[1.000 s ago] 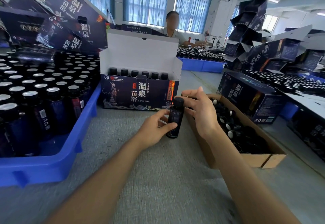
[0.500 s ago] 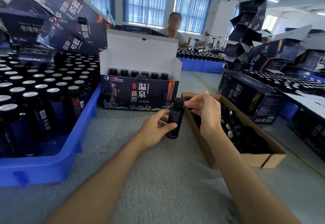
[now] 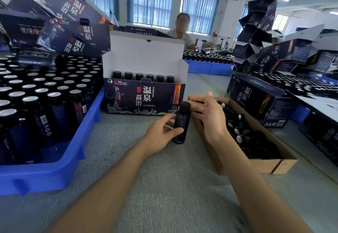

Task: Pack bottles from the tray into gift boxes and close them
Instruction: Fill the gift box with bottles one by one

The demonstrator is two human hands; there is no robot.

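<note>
One bottle (image 3: 181, 123) upright on the grey table (image 3: 164, 187), just in front of the open gift box (image 3: 144, 101), toward its right corner. Gripped low round the body by the left hand (image 3: 161, 134), thumb and fingers curled about it. Right hand (image 3: 210, 115) just beside the cap, fingers loosely spread, nothing visibly held; contact with cap or neck impossible to tell. Also in front of the gift box, off its right end, a brown carton (image 3: 265, 165) heaped with loose black caps.

Left of the gift box, a blue tray (image 3: 54, 174) crowded with standing bottles, bare only at its near corner.

In the gift box itself, lid flap up and six black caps showing in a row along the back. Front row hidden behind the printed wall, so total count unknown. Judged at least partly filled, not yet closed.

Right of the gift box, one shut box (image 3: 256, 101) of the same print, probably finished. Behind and left of the gift box, stacked boxes (image 3: 73, 22) leaning at a tilt. Straight behind it, a seated person (image 3: 181, 31) and a second tray (image 3: 210, 68) of bottles.

Far from done, by the look of things: bottle in hand not yet boxed, open box awaiting closing, most of the blue tray left to pack.
</note>
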